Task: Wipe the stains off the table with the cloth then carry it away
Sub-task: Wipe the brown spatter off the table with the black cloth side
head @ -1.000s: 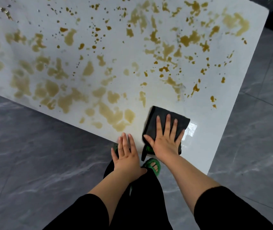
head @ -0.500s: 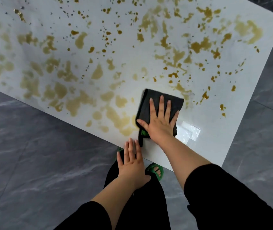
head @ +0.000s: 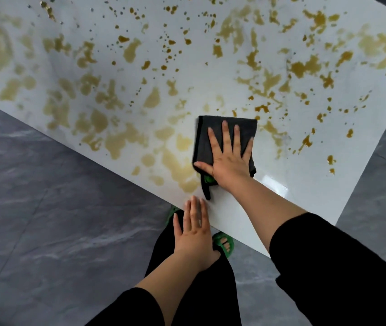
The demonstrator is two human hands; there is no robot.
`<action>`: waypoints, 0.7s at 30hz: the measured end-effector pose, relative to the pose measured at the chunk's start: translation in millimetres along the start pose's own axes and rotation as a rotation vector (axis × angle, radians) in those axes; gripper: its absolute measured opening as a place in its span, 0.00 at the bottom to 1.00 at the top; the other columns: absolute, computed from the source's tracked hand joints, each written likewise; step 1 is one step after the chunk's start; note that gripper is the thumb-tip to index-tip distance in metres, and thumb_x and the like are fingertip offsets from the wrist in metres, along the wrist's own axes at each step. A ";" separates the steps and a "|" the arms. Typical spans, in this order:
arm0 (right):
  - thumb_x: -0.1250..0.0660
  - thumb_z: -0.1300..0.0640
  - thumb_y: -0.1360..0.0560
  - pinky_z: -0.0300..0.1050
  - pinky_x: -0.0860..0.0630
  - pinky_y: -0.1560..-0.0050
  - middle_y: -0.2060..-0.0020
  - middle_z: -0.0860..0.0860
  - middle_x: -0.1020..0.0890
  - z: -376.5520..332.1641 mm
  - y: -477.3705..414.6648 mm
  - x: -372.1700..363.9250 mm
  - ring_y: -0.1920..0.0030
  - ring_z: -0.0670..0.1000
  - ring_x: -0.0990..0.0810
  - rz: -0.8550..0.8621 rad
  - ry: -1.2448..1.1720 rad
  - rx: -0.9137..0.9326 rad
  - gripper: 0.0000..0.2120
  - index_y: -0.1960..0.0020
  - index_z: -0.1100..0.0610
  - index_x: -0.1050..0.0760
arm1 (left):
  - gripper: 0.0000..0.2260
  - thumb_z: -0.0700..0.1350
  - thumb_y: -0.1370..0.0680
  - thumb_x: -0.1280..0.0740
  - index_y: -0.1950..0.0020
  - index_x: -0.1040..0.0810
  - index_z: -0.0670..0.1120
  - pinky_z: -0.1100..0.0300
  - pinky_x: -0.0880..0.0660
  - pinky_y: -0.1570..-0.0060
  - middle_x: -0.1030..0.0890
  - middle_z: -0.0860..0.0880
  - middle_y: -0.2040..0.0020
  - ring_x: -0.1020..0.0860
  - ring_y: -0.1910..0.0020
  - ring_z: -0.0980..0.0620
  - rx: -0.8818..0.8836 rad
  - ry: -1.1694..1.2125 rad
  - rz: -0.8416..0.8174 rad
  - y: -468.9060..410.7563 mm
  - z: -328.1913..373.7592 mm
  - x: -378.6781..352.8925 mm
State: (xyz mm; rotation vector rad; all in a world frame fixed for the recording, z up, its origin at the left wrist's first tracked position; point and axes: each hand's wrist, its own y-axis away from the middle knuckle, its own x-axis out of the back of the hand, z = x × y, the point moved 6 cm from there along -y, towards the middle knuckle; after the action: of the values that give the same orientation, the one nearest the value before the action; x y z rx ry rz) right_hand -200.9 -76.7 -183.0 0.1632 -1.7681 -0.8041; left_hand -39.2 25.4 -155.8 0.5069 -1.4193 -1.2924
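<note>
1. Two black sleeves enter from five and six o'clock, above dark trousers and a green slipper on the grey marbled floor.
2. Of the hands, the left hand lies flat with straight fingers close together and holds nothing. Its fingertips reach the near edge of the white worktop.
3. At twelve o'clock from it, the right hand presses palm-down on the cloth, fingers straight and spread, thumb out towards nine o'clock.
4. Folded and dark grey, the cloth lies flat on the worktop near its front edge, with a strip trailing towards six o'clock and a bit of green showing under the palm.
5. Yellow-brown stains touch the cloth at nine o'clock and spread on towards ten, twelve and two o'clock.
</note>
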 end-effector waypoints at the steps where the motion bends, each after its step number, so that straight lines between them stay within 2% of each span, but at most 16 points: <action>1: 0.61 0.23 0.33 0.65 0.77 0.36 0.33 0.49 0.81 0.9 3.6 -3.1 0.29 0.56 0.77 -0.003 0.012 0.025 0.43 0.31 0.42 0.79 | 0.50 0.59 0.25 0.37 0.29 0.79 0.44 0.42 0.70 0.31 0.81 0.46 0.32 0.78 0.31 0.46 0.001 0.002 0.001 0.4 0.6 0.1; 4: 0.57 0.23 0.32 0.63 0.79 0.38 0.32 0.48 0.80 3.3 23.8 -20.7 0.32 0.55 0.81 -0.038 0.080 0.111 0.45 0.33 0.41 0.82 | 0.50 0.58 0.24 0.38 0.29 0.78 0.44 0.42 0.70 0.30 0.81 0.46 0.31 0.77 0.30 0.46 0.005 0.005 0.005 0.6 2.2 2.6; 8: 0.57 0.22 0.34 0.63 0.82 0.40 0.34 0.48 0.82 -3.3 26.8 -24.8 0.33 0.55 0.83 -0.060 0.103 0.107 0.46 0.34 0.41 0.83 | 0.47 0.56 0.23 0.39 0.29 0.78 0.43 0.41 0.70 0.29 0.80 0.45 0.31 0.78 0.31 0.46 -0.004 -0.001 0.019 3.0 2.2 3.8; 13: 0.60 0.22 0.36 0.66 0.77 0.37 0.35 0.49 0.83 -43.6 -5.9 -12.6 0.33 0.55 0.82 0.007 0.142 0.211 0.45 0.34 0.42 0.84 | 0.47 0.53 0.22 0.40 0.30 0.79 0.43 0.41 0.70 0.29 0.83 0.45 0.33 0.80 0.33 0.45 -0.021 0.015 0.029 1.7 0.4 0.3; 18: 0.60 0.22 0.35 0.65 0.76 0.34 0.31 0.49 0.79 -30.3 4.2 -12.1 0.30 0.56 0.78 -0.025 0.295 0.404 0.45 0.32 0.41 0.82 | 0.46 0.54 0.22 0.40 0.29 0.78 0.43 0.41 0.69 0.28 0.81 0.45 0.31 0.79 0.32 0.46 -0.029 0.038 0.048 1.9 0.8 0.9; 21: 0.58 0.22 0.35 0.65 0.77 0.35 0.33 0.48 0.81 -27.6 7.2 -14.5 0.32 0.55 0.81 -0.056 0.332 0.393 0.46 0.33 0.41 0.83 | 0.46 0.54 0.22 0.40 0.28 0.77 0.43 0.41 0.68 0.28 0.79 0.44 0.29 0.78 0.30 0.45 -0.036 0.066 0.061 1.3 1.2 0.4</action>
State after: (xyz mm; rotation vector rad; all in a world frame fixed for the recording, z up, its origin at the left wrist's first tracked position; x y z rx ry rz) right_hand -169.1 -76.2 -186.5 0.5759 -1.5901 -0.4287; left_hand -40.0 26.0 -154.2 0.4738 -1.3445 -1.2395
